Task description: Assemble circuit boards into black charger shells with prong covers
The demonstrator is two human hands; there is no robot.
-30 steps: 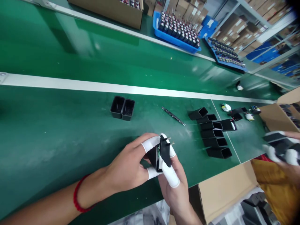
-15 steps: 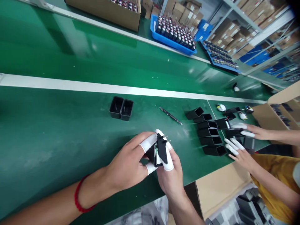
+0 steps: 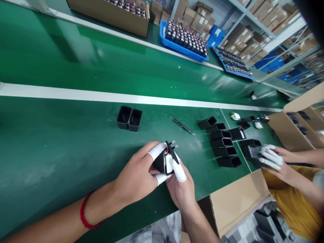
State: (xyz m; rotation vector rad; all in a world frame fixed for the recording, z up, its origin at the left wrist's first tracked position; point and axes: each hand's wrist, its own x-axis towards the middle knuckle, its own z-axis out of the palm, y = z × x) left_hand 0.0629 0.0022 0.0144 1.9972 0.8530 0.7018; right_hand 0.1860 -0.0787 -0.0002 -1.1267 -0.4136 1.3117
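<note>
My left hand (image 3: 138,170), with white finger cots on its fingertips, is closed around a black plastic housing (image 3: 159,163). Inside its open end, a white part (image 3: 169,165) and thin red and green wires show. A black plug cover (image 3: 171,151) with two metal prongs stands tilted at that opening. My right hand (image 3: 182,189) presses its covered thumb against the cover's lower end; its other fingers are mostly hidden behind the housing. Beyond my hands lies a pair of tweezers (image 3: 182,126).
Two empty black housings (image 3: 129,118) stand at the back left. Several more black housings (image 3: 224,143) lie to the right, near a co-worker's hands (image 3: 274,157) holding a dark case. An open carton (image 3: 238,199) sits below the table edge; blue trays (image 3: 184,47) line the shelf.
The plug cover has tipped, its prongs now pointing more up and right, and more of the white part shows. The co-worker's hands have drawn together around a dark case.
</note>
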